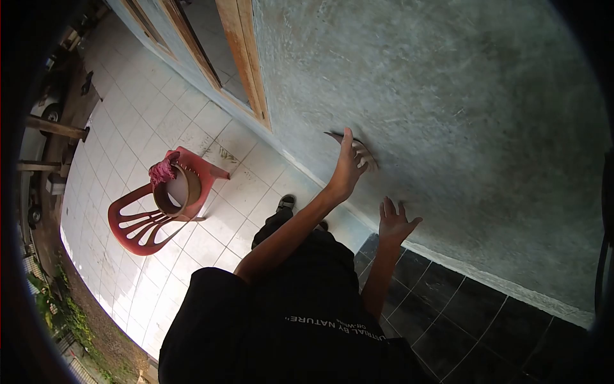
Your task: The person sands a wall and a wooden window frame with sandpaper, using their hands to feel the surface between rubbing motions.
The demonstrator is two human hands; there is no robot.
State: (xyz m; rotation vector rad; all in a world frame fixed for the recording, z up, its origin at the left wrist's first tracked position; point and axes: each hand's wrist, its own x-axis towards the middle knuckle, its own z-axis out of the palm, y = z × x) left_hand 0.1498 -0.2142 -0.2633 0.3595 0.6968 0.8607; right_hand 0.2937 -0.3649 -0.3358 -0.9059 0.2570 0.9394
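My left hand [348,165] reaches up to the grey rough-plastered wall [460,109] and presses a small brownish flat tool [362,151] against it, fingers closed on it. What kind of tool it is I cannot tell. My right hand [394,221] is lower and to the right of it. Its fingers are spread and it holds nothing, close to or resting on the wall just above the pale strip at the wall's foot. My black shirt fills the lower middle, and one sandalled foot [285,203] shows on the floor.
A red plastic chair [137,224] stands on the white tiled floor at the left, carrying a round brown sieve [179,192] and a reddish cloth [162,170]. A wooden door frame [246,57] is at the top. Dark tiles [460,307] run along the wall's base.
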